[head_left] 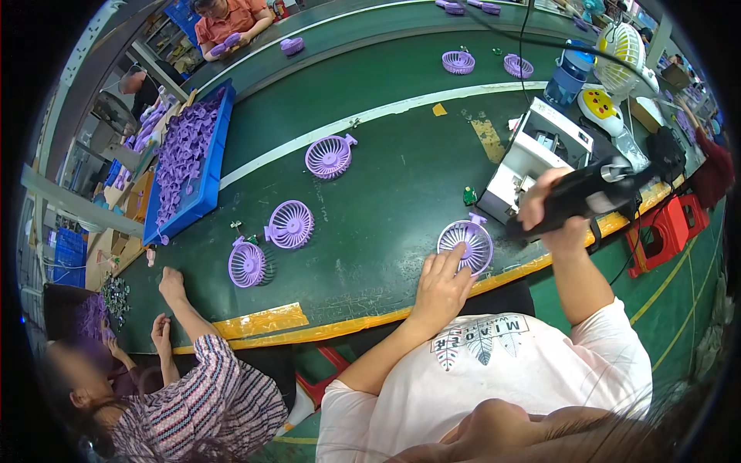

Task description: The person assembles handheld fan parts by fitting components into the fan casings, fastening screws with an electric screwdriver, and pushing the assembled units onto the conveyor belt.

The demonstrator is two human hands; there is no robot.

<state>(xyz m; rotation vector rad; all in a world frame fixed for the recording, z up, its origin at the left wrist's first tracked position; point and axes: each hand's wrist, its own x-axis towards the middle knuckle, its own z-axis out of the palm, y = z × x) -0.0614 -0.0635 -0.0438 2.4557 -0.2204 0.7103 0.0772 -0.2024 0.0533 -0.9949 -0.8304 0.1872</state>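
My left hand (441, 292) rests at the near rim of a purple fan guard (477, 241), gripping its edge with the fingers reaching inside. The guard lies on the dark green table, its small connector pointing away from me. My right hand (546, 202) is wrapped round a black electric screwdriver (590, 199), held slanted and somewhat blurred. It is in front of a white box-shaped screw feeder (509, 174); where its tip points I cannot tell. A small green circuit board (469, 195) lies just beyond the guard.
More fan guards, a near one (247, 265), another (291, 224) and a farther one (329, 157), lie leftward. A blue crate (208, 185) holds purple parts. A co-worker's arm (185, 305) rests at left. A blue jug (567, 76), yellow-white fan (620, 50) and red stool (665, 239) stand right.
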